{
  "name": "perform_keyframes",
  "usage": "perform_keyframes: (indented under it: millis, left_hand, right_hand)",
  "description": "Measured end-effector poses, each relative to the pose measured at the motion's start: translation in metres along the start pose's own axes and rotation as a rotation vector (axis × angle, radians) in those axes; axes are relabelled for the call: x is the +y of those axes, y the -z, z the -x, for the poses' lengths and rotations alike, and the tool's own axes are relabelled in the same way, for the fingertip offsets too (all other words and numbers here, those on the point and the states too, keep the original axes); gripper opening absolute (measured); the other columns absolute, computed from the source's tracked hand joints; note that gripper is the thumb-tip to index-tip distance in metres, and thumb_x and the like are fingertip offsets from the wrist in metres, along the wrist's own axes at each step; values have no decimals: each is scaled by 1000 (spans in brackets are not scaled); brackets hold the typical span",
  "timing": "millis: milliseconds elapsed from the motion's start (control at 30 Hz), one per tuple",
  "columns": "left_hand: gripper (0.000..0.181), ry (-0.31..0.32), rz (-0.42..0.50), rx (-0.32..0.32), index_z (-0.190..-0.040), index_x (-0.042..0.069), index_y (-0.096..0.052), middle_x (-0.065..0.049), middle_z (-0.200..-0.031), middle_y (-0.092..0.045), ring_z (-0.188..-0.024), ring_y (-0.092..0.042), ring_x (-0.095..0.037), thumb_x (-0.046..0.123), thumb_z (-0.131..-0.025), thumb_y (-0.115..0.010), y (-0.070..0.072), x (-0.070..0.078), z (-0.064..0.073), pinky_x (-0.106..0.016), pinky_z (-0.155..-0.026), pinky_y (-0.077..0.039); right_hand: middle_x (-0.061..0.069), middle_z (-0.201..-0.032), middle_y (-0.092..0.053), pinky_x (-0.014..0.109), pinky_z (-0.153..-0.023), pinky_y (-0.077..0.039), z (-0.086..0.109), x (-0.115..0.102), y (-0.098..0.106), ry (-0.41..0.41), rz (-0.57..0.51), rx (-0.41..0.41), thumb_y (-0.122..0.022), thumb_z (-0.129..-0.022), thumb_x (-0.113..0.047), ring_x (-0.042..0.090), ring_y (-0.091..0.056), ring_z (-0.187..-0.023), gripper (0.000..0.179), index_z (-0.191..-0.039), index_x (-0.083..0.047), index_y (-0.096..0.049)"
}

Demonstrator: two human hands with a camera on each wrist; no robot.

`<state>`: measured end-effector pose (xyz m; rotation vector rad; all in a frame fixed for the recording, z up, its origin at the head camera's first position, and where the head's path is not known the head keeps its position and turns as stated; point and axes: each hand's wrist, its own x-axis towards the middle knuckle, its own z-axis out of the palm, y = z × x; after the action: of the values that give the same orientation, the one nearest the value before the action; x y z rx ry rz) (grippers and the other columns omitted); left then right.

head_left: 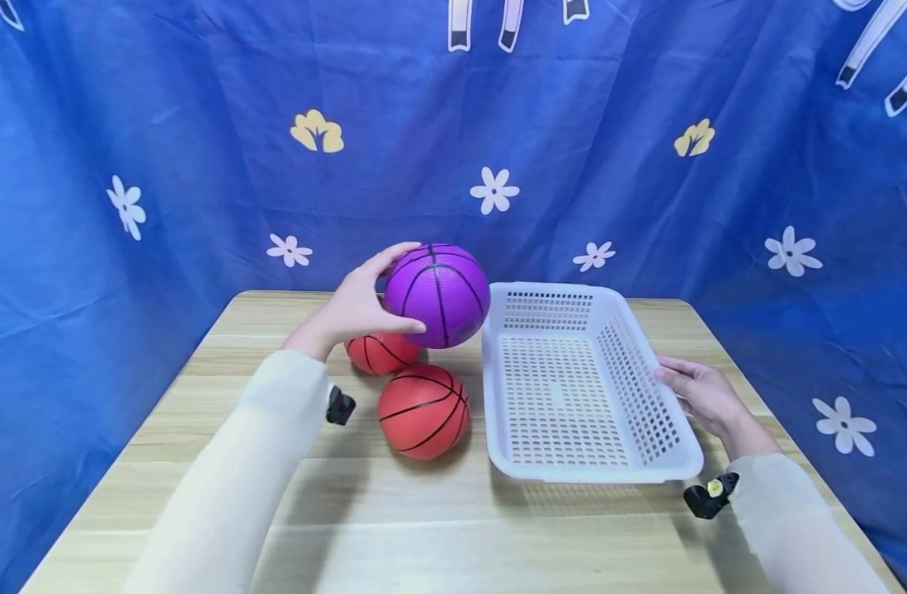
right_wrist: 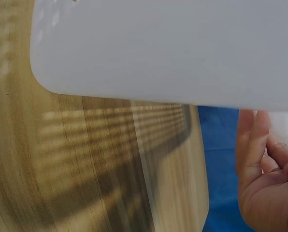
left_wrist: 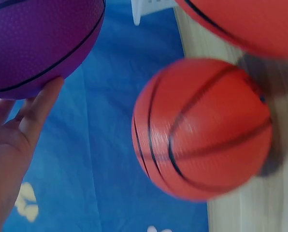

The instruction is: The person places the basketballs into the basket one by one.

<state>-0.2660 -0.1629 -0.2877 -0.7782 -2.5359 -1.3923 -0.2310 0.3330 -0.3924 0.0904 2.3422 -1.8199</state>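
A purple toy basketball [head_left: 446, 297] is held by my left hand [head_left: 360, 305], thumb and fingers spread round its left side, above the table. Under and in front of it two red toy basketballs sit on the table: one [head_left: 423, 412] nearer me, the other [head_left: 379, 353] behind, partly covered by the hand and the purple ball. In the left wrist view my left hand [left_wrist: 13, 140] touches the purple ball [left_wrist: 47, 43] from below. My right hand [head_left: 709, 400] grips the right rim of a white plastic basket [head_left: 498, 388], which holds nothing; some fingers are hidden beneath the rim.
The wooden table [head_left: 394, 536] has rounded far corners. A blue curtain [head_left: 394, 198] with flower and animal prints hangs behind it and along both sides. The basket stands close to the right of the red balls.
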Motion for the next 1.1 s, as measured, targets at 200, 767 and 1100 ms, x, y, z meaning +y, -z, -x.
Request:
perform_keyframes:
  millis: [200, 767, 1100]
  left_hand:
    - [98, 17, -13, -37, -143, 30, -40, -3, -133, -48, -114, -50, -23, 25, -60, -92, -23, 13, -29, -45, -86, -51]
    - [100, 53, 24, 29, -143, 27, -39, -1, -135, -48, -117, -50, -22, 33, -58, -92, -98, 17, -85, -38, -87, -50]
    - [98, 112, 27, -5, -144, 27, -39, -5, -137, -45, -119, -46, -25, 35, -60, -90, -145, 20, -96, -38, -85, -51]
  right_hand:
    - [-4, -110, -64, 25, -78, -53, -2, 0, -1, 12, 2, 9, -56, -97, -24, 7, -63, -92, 60, -143, 6, -34]
    - [-5, -105, -65, 26, -76, -54, 0, -1, -1, 16, -44, 1, -58, -97, -21, 9, -64, -90, 60, -143, 9, -33]
    - [-6, -104, -66, 28, -75, -54, -2, 2, 1, 31, -54, -3, -58, -96, -21, 10, -64, -90, 61, -143, 9, -33]
